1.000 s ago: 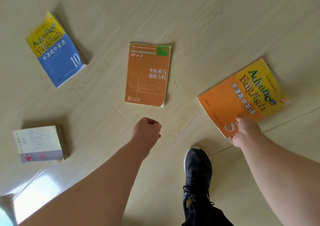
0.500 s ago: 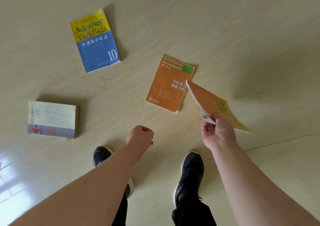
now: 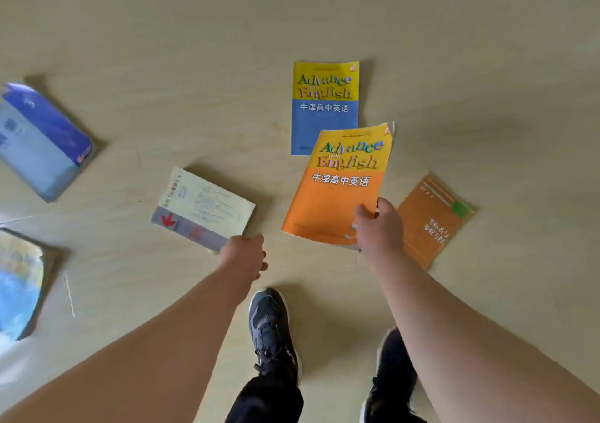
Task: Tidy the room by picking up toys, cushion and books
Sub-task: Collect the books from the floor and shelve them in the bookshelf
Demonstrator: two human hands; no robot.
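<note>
My right hand (image 3: 380,228) grips the lower right corner of an orange and yellow English textbook (image 3: 337,192), held flat above the floor. My left hand (image 3: 243,257) is curled into a loose fist and holds nothing; it hovers at the near corner of a thick pale yellow book (image 3: 204,208) lying on the floor. A blue and yellow English textbook (image 3: 324,104) lies farther away, partly covered by the held book. An orange maths book (image 3: 435,221) lies to the right of my right hand.
On the left lie a blue and purple book (image 3: 42,140) and, at the frame edge, a blue and yellow book (image 3: 19,283). My two black shoes (image 3: 272,331) stand on the pale wooden floor (image 3: 487,65) below my arms.
The held orange textbook has turned from edge-on to cover-up. The view has swung left, bringing two more books into sight. My left fist now lies by the pale yellow book.
</note>
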